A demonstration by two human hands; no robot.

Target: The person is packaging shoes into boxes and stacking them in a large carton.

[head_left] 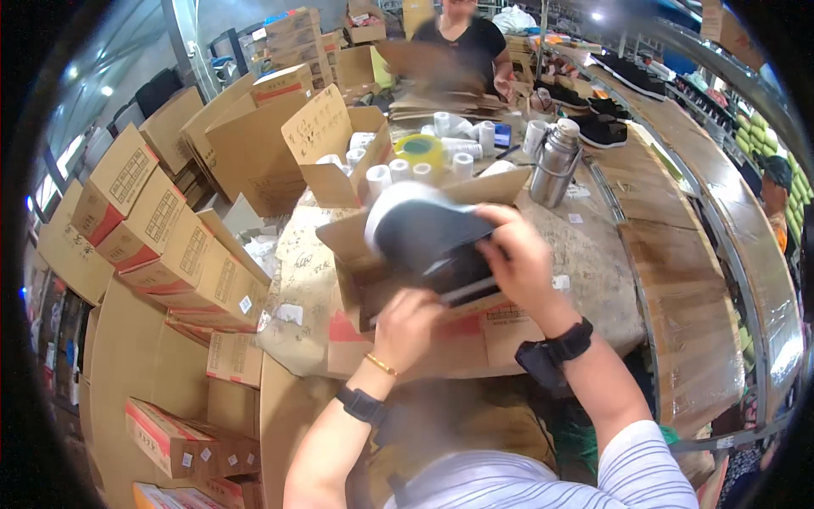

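A dark shoe with a white sole edge [424,222], smeared by motion, is tilted above an open cardboard box [360,288] on the worktable. My right hand [517,254] grips it from its right side, thumb and fingers closed on the dark part. Below it, another dark shape sits in the box, too blurred to name. At the box's near left edge is my left hand [411,322], its fingers bent and pressed together; what they hold is hidden. Both wrists wear black bands.
Behind the box are white label rolls [398,170], a yellow tape roll [420,151] and a steel flask [556,165]. Stacked cartons [174,242] line the left. A conveyor [678,297] runs along the right, with black shoes [600,131] farther back. A person [462,51] handles cardboard opposite.
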